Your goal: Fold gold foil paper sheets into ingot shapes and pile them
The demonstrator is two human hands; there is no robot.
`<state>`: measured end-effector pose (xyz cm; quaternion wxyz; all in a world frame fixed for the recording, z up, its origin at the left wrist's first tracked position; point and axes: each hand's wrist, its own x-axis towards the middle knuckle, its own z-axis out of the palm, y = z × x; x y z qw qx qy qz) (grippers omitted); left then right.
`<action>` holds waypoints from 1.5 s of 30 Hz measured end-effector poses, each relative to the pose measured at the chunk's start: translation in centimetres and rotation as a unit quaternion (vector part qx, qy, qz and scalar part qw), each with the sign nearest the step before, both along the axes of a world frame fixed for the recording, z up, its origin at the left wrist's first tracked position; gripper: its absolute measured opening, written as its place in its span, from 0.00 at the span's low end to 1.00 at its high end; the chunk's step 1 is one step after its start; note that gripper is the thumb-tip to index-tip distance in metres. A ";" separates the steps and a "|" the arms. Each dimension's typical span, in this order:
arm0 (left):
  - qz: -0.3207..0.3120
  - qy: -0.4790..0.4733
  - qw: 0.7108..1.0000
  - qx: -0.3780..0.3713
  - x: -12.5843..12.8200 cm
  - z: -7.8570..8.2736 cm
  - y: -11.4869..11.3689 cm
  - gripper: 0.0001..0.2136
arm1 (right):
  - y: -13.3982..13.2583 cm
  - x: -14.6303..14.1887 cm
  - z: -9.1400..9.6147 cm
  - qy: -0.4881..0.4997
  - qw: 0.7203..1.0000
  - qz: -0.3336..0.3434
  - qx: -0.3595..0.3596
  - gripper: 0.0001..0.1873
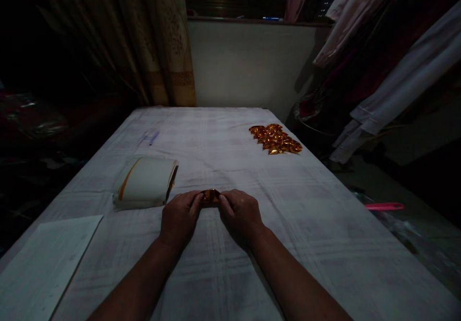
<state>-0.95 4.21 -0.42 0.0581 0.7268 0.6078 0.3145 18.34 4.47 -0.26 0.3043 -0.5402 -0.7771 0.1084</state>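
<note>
The left hand (180, 217) and the right hand (243, 217) each pinch one end of a gold foil (211, 196), thumbs toward the wearer, so it spans the gap between them just above or on the table (216, 282); which, I cannot tell. Its middle shows creases, so it seems partly shaped, though its ends are hidden by the fingers.

Beyond the right hand and off to its right lies a pile (275, 139) of gold pieces, pointed and puffed; these look finished and set aside. Just left of the left hand, slightly beyond it, sits a stack (146, 179) of pale sheets with gold glinting at the near-hand edge, apparently unshaped stock left over. How many sheets remain cannot be counted.
</note>
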 end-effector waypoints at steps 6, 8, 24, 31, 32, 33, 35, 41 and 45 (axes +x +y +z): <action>0.004 0.002 1.000 0.015 -0.2 0.1 0.2 0.15 | 0.0 0.0 0.1 0.002 0.999 -0.027 0.034 0.12; 0.003 0.003 1.000 0.027 -0.2 0.0 0.2 0.15 | 0.0 0.0 0.0 -0.005 0.999 -0.016 0.046 0.11; -0.014 0.032 0.998 0.058 -0.3 0.2 -0.1 0.16 | 0.0 0.0 -0.4 0.028 0.997 -0.010 0.078 0.11; -0.015 -0.005 0.999 0.041 -0.1 0.6 0.0 0.17 | 0.2 0.5 0.5 -0.016 0.998 -0.048 0.035 0.07; -0.016 -0.014 0.999 0.038 -0.1 0.6 0.1 0.18 | 0.2 0.5 0.6 -0.031 0.998 -0.051 0.023 0.07; -0.017 -0.024 0.999 0.031 -0.2 0.6 0.1 0.18 | 0.4 0.6 0.8 -0.047 0.998 -0.051 0.011 0.06; -0.014 -0.048 0.999 0.013 -0.4 0.5 0.3 0.18 | 1.1 1.0 1.2 -0.074 0.996 -0.055 -0.009 0.05; 0.024 -0.169 0.984 -0.057 -1.5 0.5 1.7 0.23 | 7.3 4.7 3.4 -0.084 0.985 -0.151 0.019 0.08; 0.056 -0.237 0.966 -0.089 -1.9 0.4 2.3 0.25 | 13.6 7.6 4.6 -0.153 0.961 -0.226 0.046 0.10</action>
